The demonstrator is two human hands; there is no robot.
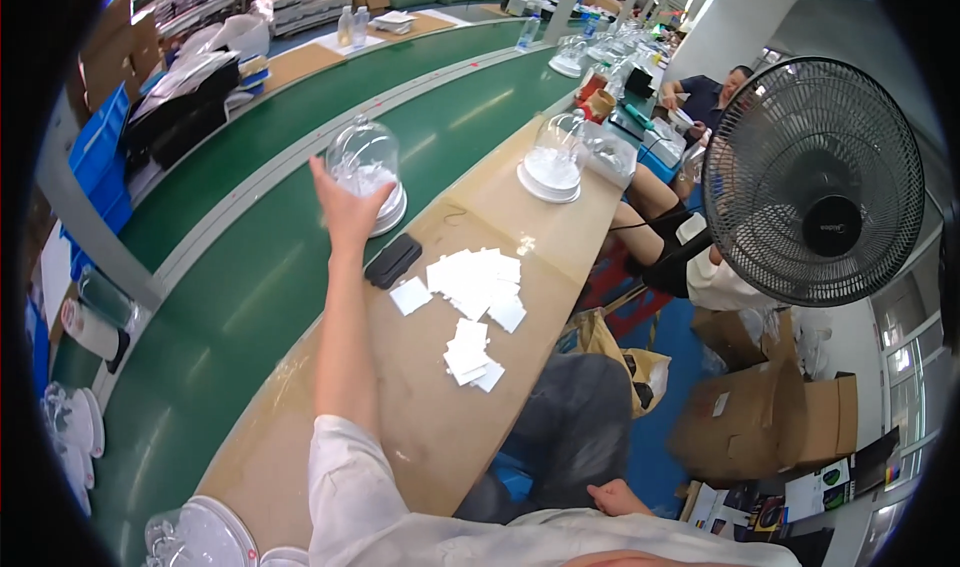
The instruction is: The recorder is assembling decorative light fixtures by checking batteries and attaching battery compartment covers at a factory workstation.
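My left arm reaches out over the green conveyor belt. At its end my left hand (350,207) grips a clear glass-like dome (362,152) on a round white base, thumb on the near right side and fingers at the left. White material shows inside the dome. My right hand (618,497) rests low beside my lap, fingers curled in, with nothing visible in it. Near the left forearm, a black phone-like case (393,260) lies on the tan tabletop (400,407). White square cards (475,277) are spread in two loose piles beside it.
Another domed piece (552,162) stands at the table's far end, beside a clear plastic box (610,155). A black fan (815,182) is at the right, near a seated co-worker (705,97). Cardboard boxes (745,422) sit on the floor; more domes (205,537) stand lower left.
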